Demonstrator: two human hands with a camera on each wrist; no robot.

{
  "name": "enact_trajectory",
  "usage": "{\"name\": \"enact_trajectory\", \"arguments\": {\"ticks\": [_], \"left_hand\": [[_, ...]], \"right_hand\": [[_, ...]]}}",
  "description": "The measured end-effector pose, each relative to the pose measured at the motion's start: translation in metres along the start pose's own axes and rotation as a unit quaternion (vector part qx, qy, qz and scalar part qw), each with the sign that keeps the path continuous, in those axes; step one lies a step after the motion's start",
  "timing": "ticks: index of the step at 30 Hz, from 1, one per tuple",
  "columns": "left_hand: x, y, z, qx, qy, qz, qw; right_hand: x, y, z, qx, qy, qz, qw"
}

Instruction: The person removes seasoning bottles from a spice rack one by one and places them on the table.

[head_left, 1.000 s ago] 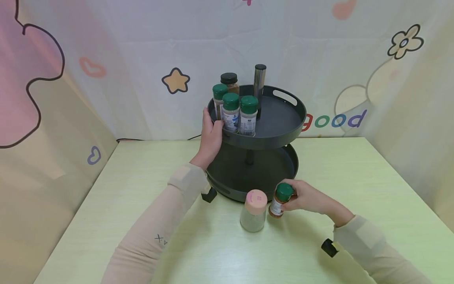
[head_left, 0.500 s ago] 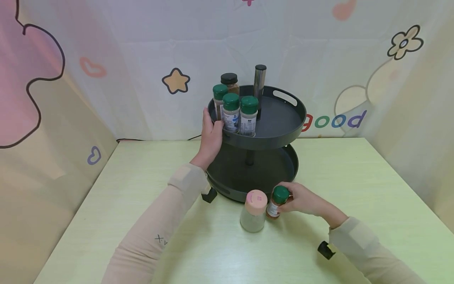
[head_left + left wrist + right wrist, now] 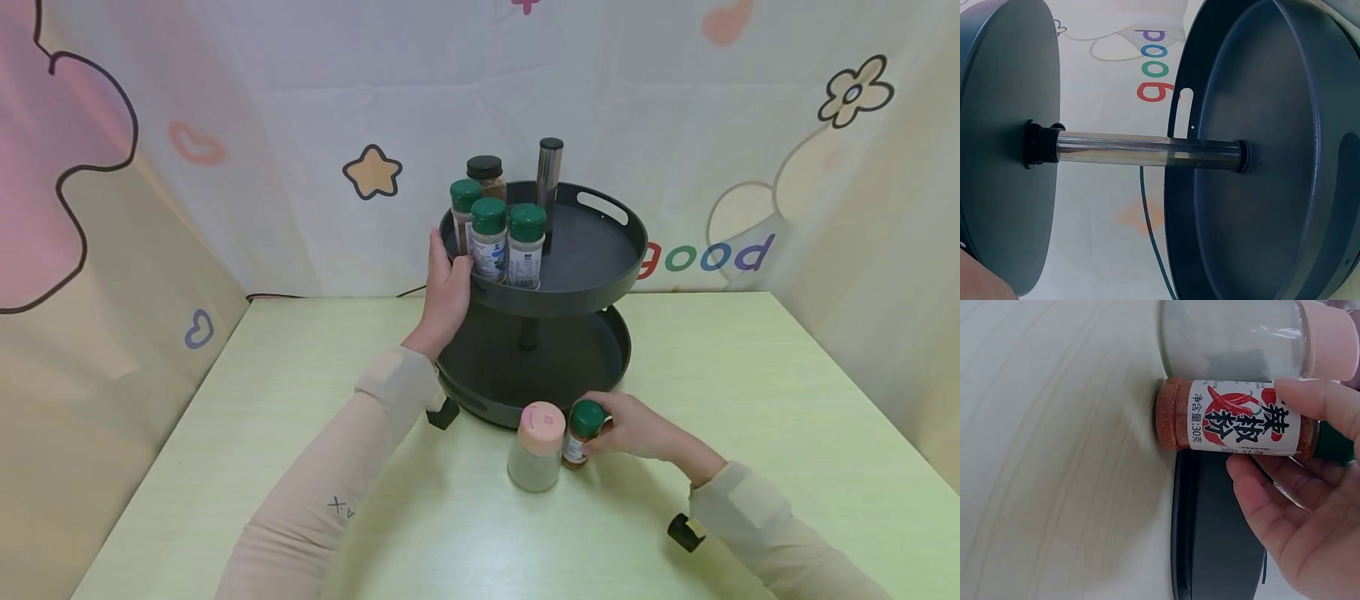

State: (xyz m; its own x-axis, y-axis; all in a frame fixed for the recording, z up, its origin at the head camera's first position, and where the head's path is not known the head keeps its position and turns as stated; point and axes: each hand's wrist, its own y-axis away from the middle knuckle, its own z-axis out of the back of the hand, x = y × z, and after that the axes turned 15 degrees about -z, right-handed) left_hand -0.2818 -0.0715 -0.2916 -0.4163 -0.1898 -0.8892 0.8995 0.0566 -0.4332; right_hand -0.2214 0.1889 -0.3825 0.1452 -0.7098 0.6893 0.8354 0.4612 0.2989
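Spice bottle (image 3: 577, 443) right of jar (image 3: 536, 454), both before stand (image 3: 555, 302).

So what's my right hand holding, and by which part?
Your right hand holds the red spice bottle by its upper body, gripping across the label just below the green cap.

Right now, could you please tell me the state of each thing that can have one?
Red spice jar: capped, upright, held in right hand
Pink-lidded jar: closed, upright on table
Three green-capped jars: closed, upright on upper tray
Black-capped jar: closed, upright behind those
Rack: standing, loaded on top
Left hand: touching upper tray's rim
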Motion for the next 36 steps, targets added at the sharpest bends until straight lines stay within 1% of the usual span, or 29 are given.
{"name": "enact_trajectory", "arguments": {"ticks": [4,10,14,17,21,24,31,36], "left_hand": [[0.0,0.0,0.0,0.0,0.001,-0.002,1.0],[0.001,0.001,-0.001,-0.001,-0.001,-0.003,1.0],[0.001,0.001,-0.001,-0.003,-0.001,-0.006,1.0],[0.002,0.001,-0.001,-0.002,0.0,-0.007,1.0],[0.002,0.0,-0.001,-0.002,0.001,-0.008,1.0],[0.002,0.0,0.0,-0.002,0.003,-0.009,1.0],[0.001,0.0,0.0,-0.001,0.003,-0.011,0.9999],[0.001,0.0,0.0,-0.002,0.003,-0.008,1.0]], "right_hand": [[-0.001,0.0,0.0,-0.002,0.006,-0.004,1.0],[0.0,0.0,0.0,-0.005,0.01,0.001,0.9999],[0.001,0.001,0.001,0.001,0.006,0.002,1.0],[0.002,0.002,0.001,0.006,0.005,-0.006,1.0],[0.009,0.007,0.006,0.007,0.011,-0.022,0.9997],[0.017,0.012,0.013,0.002,0.02,-0.024,0.9995],[0.039,0.024,0.035,-0.024,0.042,0.013,0.9988],[0.052,0.029,0.045,-0.045,0.056,0.035,0.9968]]}}
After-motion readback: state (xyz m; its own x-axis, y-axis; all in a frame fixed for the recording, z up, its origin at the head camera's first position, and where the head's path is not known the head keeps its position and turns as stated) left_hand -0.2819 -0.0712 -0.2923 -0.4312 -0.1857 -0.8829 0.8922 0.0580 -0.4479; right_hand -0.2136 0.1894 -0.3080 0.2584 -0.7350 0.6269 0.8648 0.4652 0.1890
